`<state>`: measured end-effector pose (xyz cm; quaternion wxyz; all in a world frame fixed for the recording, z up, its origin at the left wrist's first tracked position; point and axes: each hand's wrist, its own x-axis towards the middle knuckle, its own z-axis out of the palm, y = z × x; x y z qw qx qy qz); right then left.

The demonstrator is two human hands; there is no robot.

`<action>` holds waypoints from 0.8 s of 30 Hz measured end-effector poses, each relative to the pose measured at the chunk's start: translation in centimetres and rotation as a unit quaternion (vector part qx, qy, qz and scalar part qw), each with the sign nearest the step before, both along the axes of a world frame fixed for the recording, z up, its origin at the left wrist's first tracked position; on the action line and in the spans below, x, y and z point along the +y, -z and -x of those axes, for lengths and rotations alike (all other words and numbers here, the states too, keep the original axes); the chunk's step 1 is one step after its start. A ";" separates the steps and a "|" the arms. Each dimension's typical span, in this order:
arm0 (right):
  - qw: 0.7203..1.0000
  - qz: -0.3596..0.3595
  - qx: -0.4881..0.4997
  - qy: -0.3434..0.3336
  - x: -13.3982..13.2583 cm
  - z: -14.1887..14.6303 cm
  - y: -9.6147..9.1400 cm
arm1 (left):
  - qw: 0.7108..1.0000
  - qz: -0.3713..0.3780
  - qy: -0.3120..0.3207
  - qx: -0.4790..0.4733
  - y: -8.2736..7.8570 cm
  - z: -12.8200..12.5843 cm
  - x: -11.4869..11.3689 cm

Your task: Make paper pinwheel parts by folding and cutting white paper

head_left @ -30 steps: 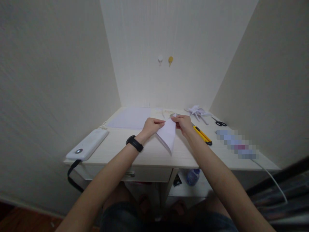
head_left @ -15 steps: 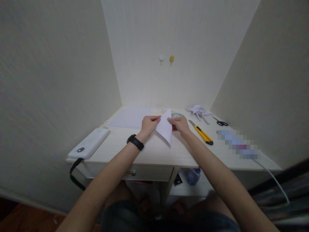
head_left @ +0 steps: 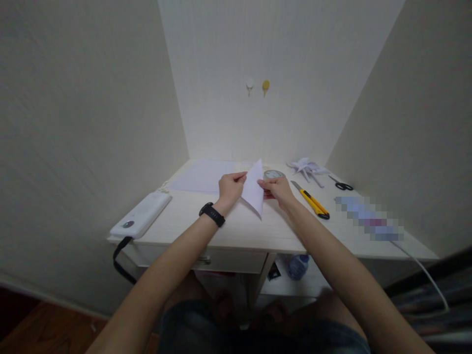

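Left hand [head_left: 230, 187] and right hand [head_left: 278, 189] each pinch a folded white paper [head_left: 254, 189], apparently raised off the counter [head_left: 239, 228].

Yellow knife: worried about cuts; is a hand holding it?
No, the yellow knife lies on the desk; left hand and right hand hold paper.

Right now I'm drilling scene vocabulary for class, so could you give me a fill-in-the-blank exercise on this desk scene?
1. The folded paper, pinched by the left hand and the right hand, is ___ in colour.
2. The black wristband sits on the ___ wrist.
3. The utility knife lying on the desk has a ___ body.
4. The scissors at the far right have ___ handles.
Missing words: white; left; yellow; black.
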<state>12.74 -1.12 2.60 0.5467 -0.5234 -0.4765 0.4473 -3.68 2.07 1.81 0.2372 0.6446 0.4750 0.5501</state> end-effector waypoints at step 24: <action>0.997 0.017 -0.033 -0.074 -0.5 0.3 0.5 | 0.992 0.001 -0.016 -0.127 0.6 0.7 1.7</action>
